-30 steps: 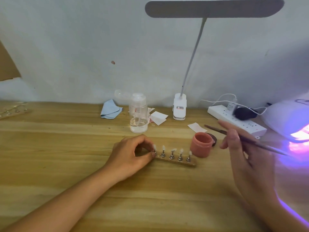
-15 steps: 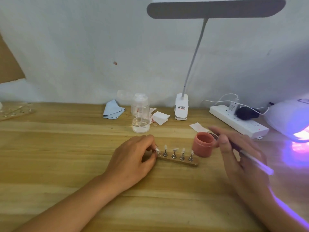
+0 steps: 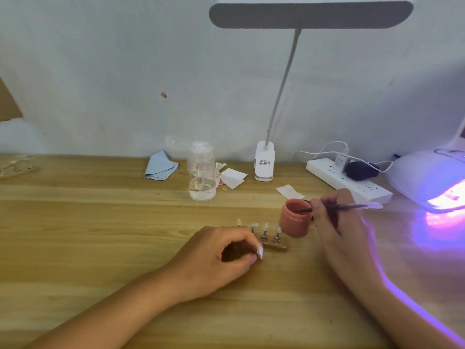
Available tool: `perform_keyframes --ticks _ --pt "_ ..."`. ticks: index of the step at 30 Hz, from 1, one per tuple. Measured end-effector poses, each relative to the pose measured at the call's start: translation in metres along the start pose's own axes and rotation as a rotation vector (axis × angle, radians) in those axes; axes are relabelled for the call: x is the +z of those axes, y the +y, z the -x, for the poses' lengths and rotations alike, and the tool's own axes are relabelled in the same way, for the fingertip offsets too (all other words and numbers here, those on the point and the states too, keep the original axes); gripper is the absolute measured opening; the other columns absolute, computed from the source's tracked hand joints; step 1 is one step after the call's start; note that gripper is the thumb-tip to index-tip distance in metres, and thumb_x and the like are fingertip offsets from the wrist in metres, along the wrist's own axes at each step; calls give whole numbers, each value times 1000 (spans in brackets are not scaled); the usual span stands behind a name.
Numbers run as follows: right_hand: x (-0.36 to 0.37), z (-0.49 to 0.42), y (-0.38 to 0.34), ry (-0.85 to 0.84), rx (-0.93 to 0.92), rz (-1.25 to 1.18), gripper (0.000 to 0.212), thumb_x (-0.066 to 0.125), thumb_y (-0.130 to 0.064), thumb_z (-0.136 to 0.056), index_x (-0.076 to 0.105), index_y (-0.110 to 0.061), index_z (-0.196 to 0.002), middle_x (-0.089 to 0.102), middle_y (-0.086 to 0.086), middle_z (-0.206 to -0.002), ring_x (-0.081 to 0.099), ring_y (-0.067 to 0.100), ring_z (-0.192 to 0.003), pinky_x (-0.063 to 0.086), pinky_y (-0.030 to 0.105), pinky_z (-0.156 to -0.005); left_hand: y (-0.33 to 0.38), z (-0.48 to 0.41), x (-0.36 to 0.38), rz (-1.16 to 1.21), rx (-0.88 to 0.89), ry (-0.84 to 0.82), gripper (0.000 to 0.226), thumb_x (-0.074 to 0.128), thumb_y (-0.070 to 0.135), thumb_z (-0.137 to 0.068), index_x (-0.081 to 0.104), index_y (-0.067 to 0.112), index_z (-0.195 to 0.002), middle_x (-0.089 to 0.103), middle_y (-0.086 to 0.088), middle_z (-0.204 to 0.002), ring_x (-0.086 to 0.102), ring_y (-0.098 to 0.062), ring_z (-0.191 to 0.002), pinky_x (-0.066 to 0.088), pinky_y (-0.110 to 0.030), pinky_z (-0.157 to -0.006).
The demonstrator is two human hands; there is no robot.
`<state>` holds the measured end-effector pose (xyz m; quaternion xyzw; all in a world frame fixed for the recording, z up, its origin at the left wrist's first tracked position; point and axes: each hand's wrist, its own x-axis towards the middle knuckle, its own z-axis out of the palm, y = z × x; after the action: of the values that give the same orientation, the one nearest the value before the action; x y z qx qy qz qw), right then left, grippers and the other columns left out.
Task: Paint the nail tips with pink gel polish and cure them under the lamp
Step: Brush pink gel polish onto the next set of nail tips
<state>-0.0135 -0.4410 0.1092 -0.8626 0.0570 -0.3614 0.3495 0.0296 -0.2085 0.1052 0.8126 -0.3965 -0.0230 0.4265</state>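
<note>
My left hand (image 3: 216, 255) pinches one pale nail tip (image 3: 259, 251), lifted off the small wooden stand (image 3: 276, 246). Three more tips stand on metal pegs on that stand. An open pink gel pot (image 3: 295, 220) sits just right of the stand. My right hand (image 3: 334, 222) holds a thin brush (image 3: 352, 207), and the brush's dark end is inside the pot's mouth. The curing lamp (image 3: 432, 182) glows purple at the right edge of the table.
A clear pump bottle (image 3: 202, 176), a blue cloth (image 3: 161, 168) and white paper wipes (image 3: 232, 178) lie behind the stand. A desk lamp base (image 3: 264, 163) and a white power strip (image 3: 349, 181) sit along the wall. Another nail stand (image 3: 15, 168) is at far left.
My left hand pulled one nail tip off the stand's left end and drew it toward me. My right hand swung the brush over and dipped its end into the pink pot.
</note>
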Motion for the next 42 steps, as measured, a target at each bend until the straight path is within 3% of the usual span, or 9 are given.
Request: perform_keyframes --ticks 5,10,18,22,27,32,34,38,42 --pt "2 -2 3 -46 24 62 14 56 -30 -94 64 -19 -89 54 -13 -55 55 6 -64 36 13 -54 1 -1 3 -62 11 21 14 61 26 -89 63 39 -95 71 24 -99 67 -3 -97 52 -37 -84" --pt "2 -3 0 -13 6 58 4 58 -27 -94 58 -25 -90 58 -17 -64 56 -4 -70 38 10 -58 -7 -3 5 -161 -18 76 12 60 34 -89 59 43 -97 66 28 -116 57 10 -112 49 -29 -94" --pt "-1 0 -8 67 -53 51 16 51 -28 -95 45 -33 -81 58 -17 -62 58 -3 -71 36 7 -57 -13 -9 -1 -90 -46 142 22 71 16 -86 68 37 -84 68 19 -90 60 -4 -93 45 -22 -82" --pt "1 2 -9 21 -88 125 10 49 -29 -95 54 -22 -90 61 -7 -59 56 19 -59 43 34 -60 -11 -12 -3 -38 -67 80 26 71 10 -86 68 36 -79 69 22 -85 62 -1 -85 45 -17 -77" --pt "0 0 -10 -43 -19 143 13 48 -32 -97 58 -27 -91 65 -5 -68 61 23 -67 40 36 -62 -6 -15 -6 6 -150 18 20 71 15 -86 68 33 -80 69 20 -86 55 -5 -71 47 -27 -71" --pt "-7 5 -18 108 37 -87 13 49 -33 -99 58 -29 -91 72 -12 -70 66 8 -70 48 33 -69 -5 -19 1 -14 -167 44 13 74 24 -84 69 36 -80 71 19 -89 50 -1 -62 44 -25 -64" --pt "-7 8 -24 93 73 -273 10 54 -25 -98 63 -24 -94 74 -14 -77 70 4 -72 52 22 -69 -6 -20 4 -13 -163 49 13 75 26 -83 69 38 -80 70 23 -87 49 0 -59 39 -21 -63" --pt "-7 17 -38 28 257 -692 4 67 -7 -89 68 -3 -88 77 7 -82 75 19 -75 58 20 -71 -10 -22 4 8 -151 70 16 76 23 -82 70 37 -79 71 24 -86 47 -1 -55 37 -18 -59" --pt "2 28 -41 -38 380 -759 11 69 -11 -86 64 -1 -85 75 13 -75 71 23 -68 58 24 -71 -12 -22 4 13 -137 76 17 77 21 -82 70 36 -77 71 24 -84 46 -1 -53 35 -15 -56"
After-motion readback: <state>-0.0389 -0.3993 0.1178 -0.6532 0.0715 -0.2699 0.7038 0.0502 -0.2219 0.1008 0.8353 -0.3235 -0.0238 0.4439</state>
